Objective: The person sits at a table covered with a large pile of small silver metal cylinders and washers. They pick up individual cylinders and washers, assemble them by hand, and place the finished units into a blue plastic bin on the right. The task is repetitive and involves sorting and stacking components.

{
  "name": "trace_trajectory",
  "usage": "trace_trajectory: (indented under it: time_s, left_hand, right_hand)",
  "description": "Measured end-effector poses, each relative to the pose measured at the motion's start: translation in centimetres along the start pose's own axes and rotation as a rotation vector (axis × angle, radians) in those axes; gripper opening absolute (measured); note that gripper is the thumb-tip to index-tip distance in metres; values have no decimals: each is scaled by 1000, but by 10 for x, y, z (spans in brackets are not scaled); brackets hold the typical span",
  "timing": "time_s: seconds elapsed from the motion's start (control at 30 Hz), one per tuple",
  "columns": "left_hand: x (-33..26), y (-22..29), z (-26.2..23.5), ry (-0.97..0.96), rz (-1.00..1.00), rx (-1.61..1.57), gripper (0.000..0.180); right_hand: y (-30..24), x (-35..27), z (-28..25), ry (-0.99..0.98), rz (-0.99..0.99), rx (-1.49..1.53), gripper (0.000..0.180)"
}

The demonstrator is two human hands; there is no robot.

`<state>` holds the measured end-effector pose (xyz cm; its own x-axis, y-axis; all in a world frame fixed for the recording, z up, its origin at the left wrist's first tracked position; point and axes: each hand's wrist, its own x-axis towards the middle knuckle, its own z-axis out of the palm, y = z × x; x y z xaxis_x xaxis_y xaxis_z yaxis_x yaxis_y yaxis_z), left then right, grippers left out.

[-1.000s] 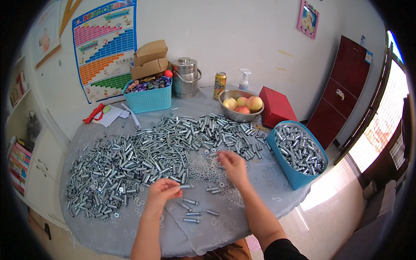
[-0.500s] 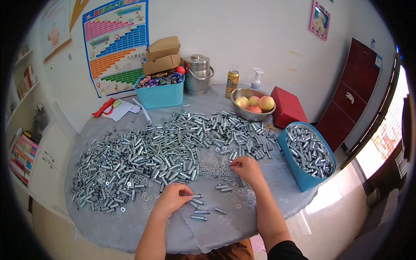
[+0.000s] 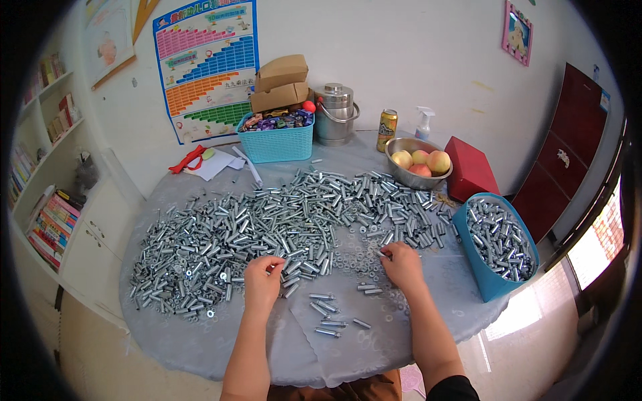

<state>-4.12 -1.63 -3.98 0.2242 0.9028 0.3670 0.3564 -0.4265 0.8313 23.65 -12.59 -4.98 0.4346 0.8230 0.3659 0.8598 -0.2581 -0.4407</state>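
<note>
Two containers flank the bolt pile (image 3: 267,224) on the bench (image 3: 200,341): right, a blue bin (image 3: 491,271) of bolts; behind, a metal bowl (image 3: 416,175) of peaches. Left hand (image 3: 263,279) pinches a bolt at the pile's near edge; right hand (image 3: 401,262) fingers washers (image 3: 358,257) beside it.

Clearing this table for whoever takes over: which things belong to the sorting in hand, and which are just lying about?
In use: left hand; right hand; bolt pile; set-aside bolts; blue bin of bolts.

Lying about: fruit bowl; drink can; spray bottle; blue basket; metal pail; red box.
</note>
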Motion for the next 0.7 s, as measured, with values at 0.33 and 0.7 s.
trace_trajectory:
  time_s: [0.33,0.7]
  left_hand:
    - [-15,11,22,-268,322,397,17]
    - [-11,17,28,-196,465,322,12]
  right_hand:
    - [-17,2,3,-132,131,730,25]
    - [-30,2,-6,-411,227,1205,35]
